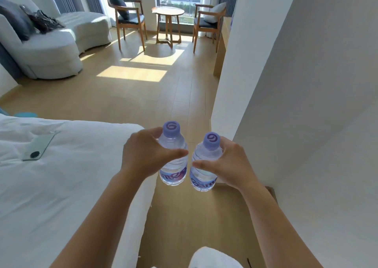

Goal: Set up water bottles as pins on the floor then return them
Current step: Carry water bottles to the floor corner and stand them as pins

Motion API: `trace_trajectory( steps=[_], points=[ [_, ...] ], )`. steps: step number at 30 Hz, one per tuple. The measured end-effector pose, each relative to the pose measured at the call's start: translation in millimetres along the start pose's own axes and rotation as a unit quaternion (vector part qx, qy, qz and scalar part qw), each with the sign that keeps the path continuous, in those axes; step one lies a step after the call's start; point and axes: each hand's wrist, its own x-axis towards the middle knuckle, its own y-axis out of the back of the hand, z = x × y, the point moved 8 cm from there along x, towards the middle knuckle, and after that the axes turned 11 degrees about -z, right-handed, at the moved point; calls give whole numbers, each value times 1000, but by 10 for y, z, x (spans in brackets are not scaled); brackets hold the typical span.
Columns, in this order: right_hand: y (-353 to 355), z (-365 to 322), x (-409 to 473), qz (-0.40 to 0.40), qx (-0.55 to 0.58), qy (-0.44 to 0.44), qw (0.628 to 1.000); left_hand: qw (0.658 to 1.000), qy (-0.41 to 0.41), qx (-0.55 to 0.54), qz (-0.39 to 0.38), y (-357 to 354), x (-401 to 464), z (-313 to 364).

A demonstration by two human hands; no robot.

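I carry two small clear water bottles with purple caps, upright and side by side above the wooden floor (180, 216). My left hand (146, 155) grips the left bottle (173, 155) around its upper body, thumb across the front. My right hand (227, 163) grips the right bottle (204, 165) the same way. Both bottles hang in the air beside the bed's corner, with their blue-purple labels showing below my fingers. The two bottles are close together, with a narrow gap between them.
A white bed (51, 185) with a phone (38, 146) lying on it fills the left. A white wall (296, 104) closes the right. Ahead lie open floor, a grey sofa (51, 48), two wooden chairs (128, 20) and a small round table (167, 11) by the window.
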Motion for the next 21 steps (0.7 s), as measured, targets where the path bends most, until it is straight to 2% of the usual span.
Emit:
trace_trajectory(
  steps=[5,14,21],
  points=[
    [231,190,1043,-3,3,-12,1000,1000,0,-20,-23,-26,1094,-174],
    [980,453,3221,-5,-25,26,999,1000,8,-19,-15,20,3307,-203],
    [1394,667,4585,5,-10,33,999,998,19,-52,-8,57,4763,-336]
  ],
)
